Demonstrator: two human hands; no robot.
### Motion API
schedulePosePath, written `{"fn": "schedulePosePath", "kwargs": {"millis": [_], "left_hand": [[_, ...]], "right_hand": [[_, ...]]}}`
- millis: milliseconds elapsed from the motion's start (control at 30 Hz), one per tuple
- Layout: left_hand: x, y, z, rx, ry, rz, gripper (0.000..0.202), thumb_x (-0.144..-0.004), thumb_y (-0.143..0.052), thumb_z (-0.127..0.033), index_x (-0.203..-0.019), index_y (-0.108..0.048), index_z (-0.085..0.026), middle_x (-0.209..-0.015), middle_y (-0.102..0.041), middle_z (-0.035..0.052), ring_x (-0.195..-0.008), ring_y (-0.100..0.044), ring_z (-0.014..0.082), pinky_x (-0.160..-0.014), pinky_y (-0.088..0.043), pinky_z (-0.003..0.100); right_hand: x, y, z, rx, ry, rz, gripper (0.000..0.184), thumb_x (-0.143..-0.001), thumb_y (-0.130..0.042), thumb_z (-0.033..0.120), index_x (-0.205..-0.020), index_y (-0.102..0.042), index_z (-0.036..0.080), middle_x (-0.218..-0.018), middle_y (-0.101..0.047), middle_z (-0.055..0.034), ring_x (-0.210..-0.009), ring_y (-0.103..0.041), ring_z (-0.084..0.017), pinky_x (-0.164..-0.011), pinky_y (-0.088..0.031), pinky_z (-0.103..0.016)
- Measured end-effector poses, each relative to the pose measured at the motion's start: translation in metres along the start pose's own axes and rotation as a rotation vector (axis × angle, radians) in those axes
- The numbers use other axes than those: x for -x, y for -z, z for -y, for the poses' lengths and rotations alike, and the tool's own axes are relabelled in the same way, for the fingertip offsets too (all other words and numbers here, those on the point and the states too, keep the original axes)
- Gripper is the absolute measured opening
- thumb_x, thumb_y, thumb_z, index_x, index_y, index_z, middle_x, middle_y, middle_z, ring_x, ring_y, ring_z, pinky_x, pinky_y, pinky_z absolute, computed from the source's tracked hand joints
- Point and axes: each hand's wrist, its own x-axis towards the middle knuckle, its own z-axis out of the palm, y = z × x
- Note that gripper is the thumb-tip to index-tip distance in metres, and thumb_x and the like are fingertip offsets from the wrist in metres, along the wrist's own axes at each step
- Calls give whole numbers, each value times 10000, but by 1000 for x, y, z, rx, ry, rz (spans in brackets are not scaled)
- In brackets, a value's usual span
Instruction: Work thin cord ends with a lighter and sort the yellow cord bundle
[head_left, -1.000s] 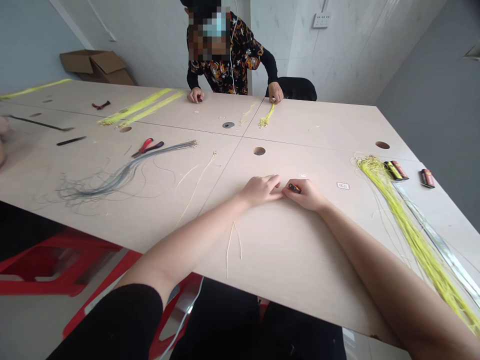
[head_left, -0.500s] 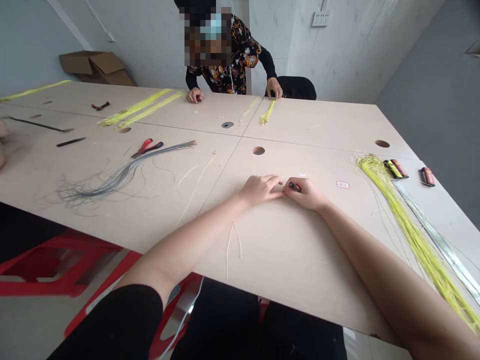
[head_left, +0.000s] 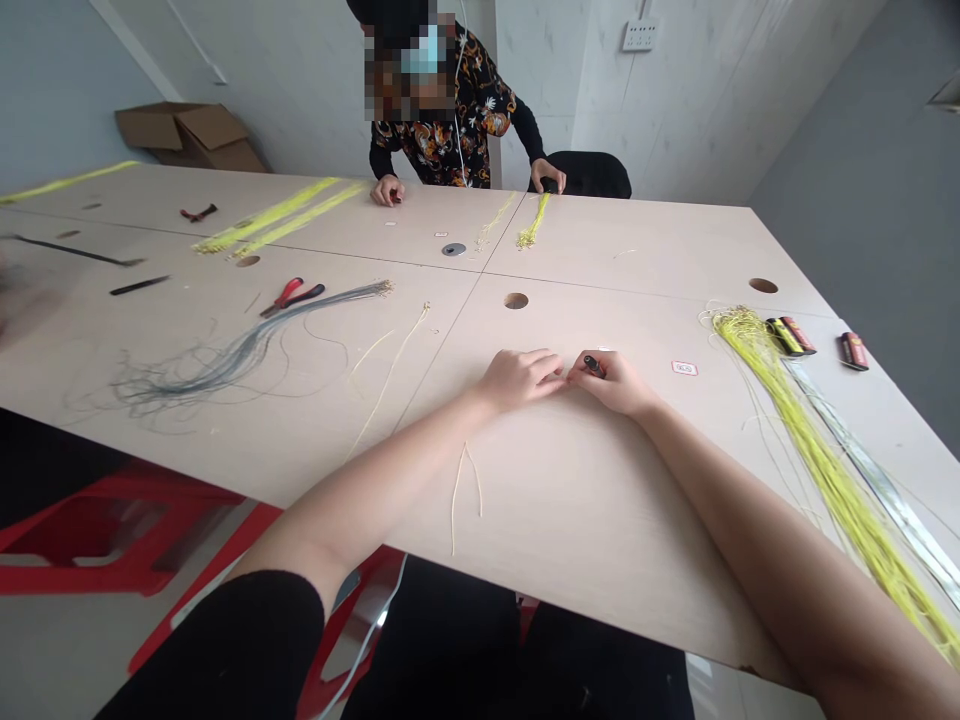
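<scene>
My left hand (head_left: 521,380) rests on the table with its thumb and fingertips pinched together. What it pinches, if anything, is too small to make out. Touching or almost touching those fingertips is my right hand (head_left: 613,382), closed around a small dark cylindrical tool (head_left: 593,366) whose rounded black end sticks up. The rest of that tool is hidden in the fist. A short pale yellow cord (head_left: 466,480), bent double, lies below my left wrist. Another yellow cord (head_left: 401,360) with a small gold-coloured end lies left of my hands.
Grey cords (head_left: 247,350) and red-handled pliers (head_left: 292,296) lie left. On the right are a yellow cord bundle (head_left: 810,430), silvery strands (head_left: 862,447) and small coloured cylinders (head_left: 791,336). A co-worker (head_left: 472,110) handles yellow cords (head_left: 534,222) across the table (head_left: 637,520).
The tool in my right fist has tilted and shows more of its black end. My left hand has barely moved. Across the table, the co-worker's hand has turned, showing something dark in it.
</scene>
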Motion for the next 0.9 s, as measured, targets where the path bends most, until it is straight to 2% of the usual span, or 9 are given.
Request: {"fn": "schedulePosePath", "kwargs": {"millis": [167,333,433,533,667,900], "left_hand": [[-1,0,-3,67,62,24,254,-887,-542,-376,-778,-655,-175,-748,-683,13,-612,-578,100,-534,-329,234],[-3,-1,-7,242,228,24,214,-852,-593,-352,-766,-700,-188,-756,-711,17,-656,-595,113,-631,-400,234],[-5,0,-9,334,293,45,203,-832,-609,-327,-728,-712,-186,-706,-696,11,-608,-558,105,-621,-392,236],[-6,1,-10,442,358,46,222,-810,-618,-334,-696,-714,-170,-585,-617,-13,-507,-449,82,-542,-330,240],[-6,3,-9,599,461,74,300,-776,-630,-407,-667,-711,-140,-432,-399,-61,-429,-253,59,-464,-202,252],[-7,6,-10,699,477,113,290,-748,-624,-391,-657,-700,-126,-434,-351,-64,-437,-238,55,-450,-173,244]], "right_hand": [[1,1,4,-18,8,-1,198,-719,-513,343,-625,-567,176,-564,-479,22,-558,-359,-104,-552,-294,-267],[2,1,4,-42,2,-18,191,-716,-505,342,-654,-577,176,-563,-453,28,-556,-343,-101,-548,-281,-266],[1,1,3,-54,7,-16,181,-715,-508,334,-656,-570,175,-566,-439,32,-553,-333,-98,-547,-277,-267],[1,1,2,-71,16,-20,176,-715,-522,332,-655,-572,174,-565,-434,34,-556,-332,-97,-549,-274,-267],[1,0,2,-96,23,-17,176,-707,-535,333,-664,-586,171,-563,-442,32,-561,-338,-99,-550,-273,-265],[1,0,4,-83,27,-21,165,-688,-507,312,-648,-587,174,-559,-458,25,-553,-349,-101,-548,-281,-265]]}}
